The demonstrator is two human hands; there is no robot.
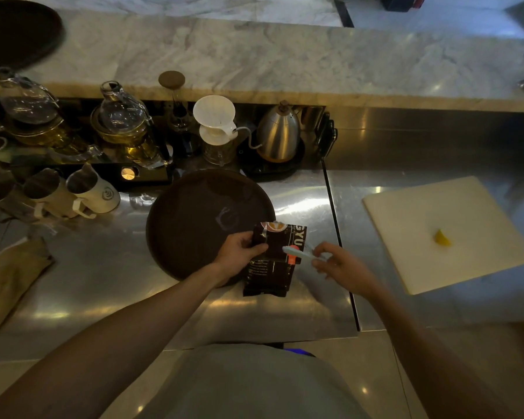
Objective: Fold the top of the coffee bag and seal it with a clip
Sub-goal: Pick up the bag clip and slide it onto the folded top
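single head cam, wide-angle, looking steeply down and forward from above, close over the steel counter (300, 309), marble ledge (285, 62) beyond

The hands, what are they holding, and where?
The left hand grips the coffee bag by its left edge near the folded top. The right hand pinches the pale clip by its rear end.
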